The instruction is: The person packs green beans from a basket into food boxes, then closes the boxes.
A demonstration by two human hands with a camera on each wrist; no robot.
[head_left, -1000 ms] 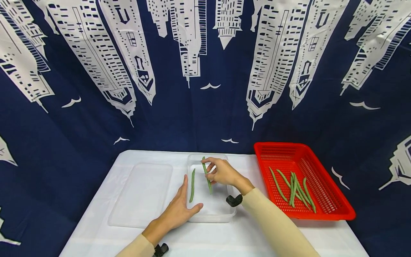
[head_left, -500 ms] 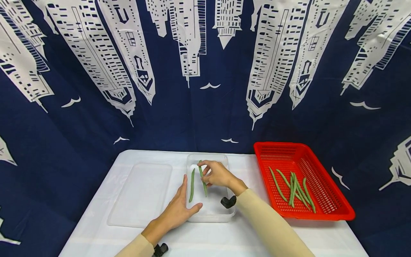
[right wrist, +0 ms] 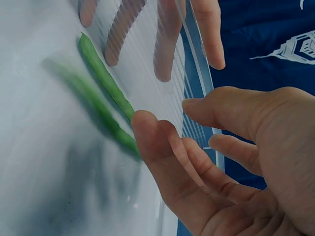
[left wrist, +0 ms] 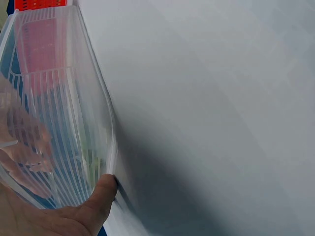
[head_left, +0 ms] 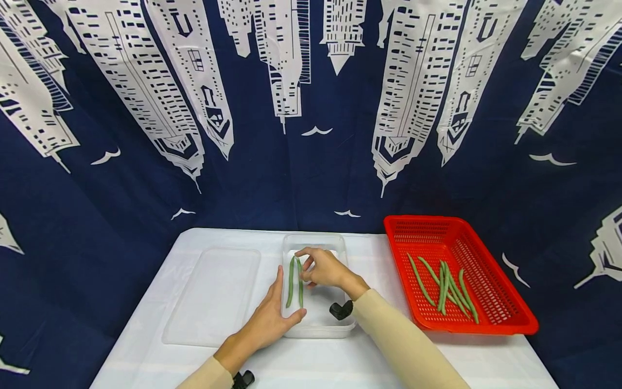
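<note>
My left hand [head_left: 267, 319] rests against the near left corner of a clear plastic container [head_left: 323, 330]. Its fingers run straight along the outside wall, and the thumb [left wrist: 101, 199] touches the rim in the left wrist view. One green bean [head_left: 290, 283] lies lengthwise along the left side inside. Beside it, slightly apart, is a second green bean [right wrist: 93, 103], blurred in the right wrist view. Just above this bean's far end hovers my right hand [head_left: 325, 268], thumb and fingertips parted. An index finger [right wrist: 152, 142] hides one end of the bean.
A red perforated basket [head_left: 491, 327] with several green beans [head_left: 443, 289] stands on the right. A flat translucent lid [head_left: 214, 297] lies left of the container on the white table [head_left: 141, 346]. Behind hangs a navy cloth [head_left: 272, 183] printed with buildings.
My right hand has carried the second bean left to beside the first, and its fingers have parted from the bean, which now sits lower. The left hand has stayed at the container's corner.
</note>
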